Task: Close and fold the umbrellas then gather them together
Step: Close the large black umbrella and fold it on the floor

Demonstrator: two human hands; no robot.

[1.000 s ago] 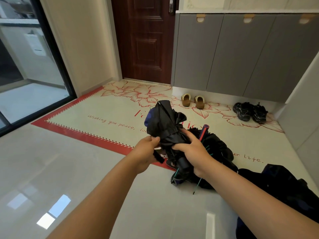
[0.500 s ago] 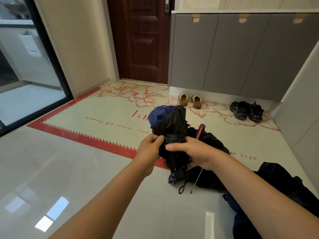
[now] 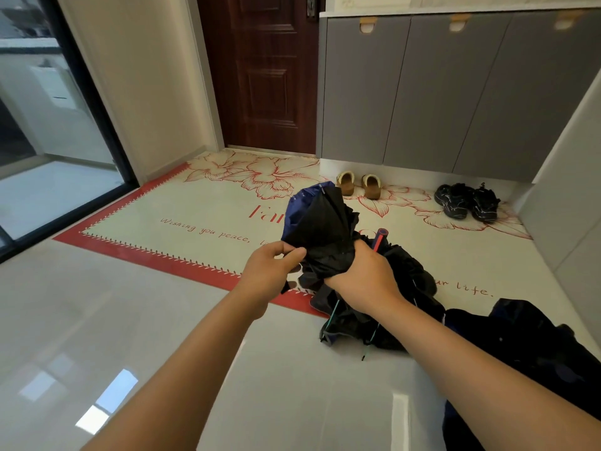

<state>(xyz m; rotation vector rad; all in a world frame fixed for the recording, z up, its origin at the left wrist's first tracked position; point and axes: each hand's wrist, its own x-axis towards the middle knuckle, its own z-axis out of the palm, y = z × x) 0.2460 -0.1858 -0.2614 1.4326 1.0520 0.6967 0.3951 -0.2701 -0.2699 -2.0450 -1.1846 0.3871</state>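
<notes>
I hold a collapsed black and blue umbrella (image 3: 320, 226) upright in front of me. My right hand (image 3: 361, 279) is wrapped around its lower part, squeezing the bunched canopy. My left hand (image 3: 271, 271) pinches a fold of the black fabric at its left side. Behind my right hand a second black umbrella (image 3: 406, 281) with a red and blue handle tip lies crumpled on the floor. A third dark umbrella (image 3: 527, 349) lies at the lower right, partly behind my right forearm.
A cream floor mat (image 3: 195, 219) with red flowers and a red border lies ahead. Tan slippers (image 3: 357, 185) and black shoes (image 3: 466, 201) sit by grey cabinets (image 3: 422, 92). A dark wooden door (image 3: 266, 73) stands behind, a glass door (image 3: 48, 118) at left.
The umbrella's canopy has been turned and gathered in my hands. My left hand has shifted from the strap side to pinching the fabric higher up. My view has drifted slightly.
</notes>
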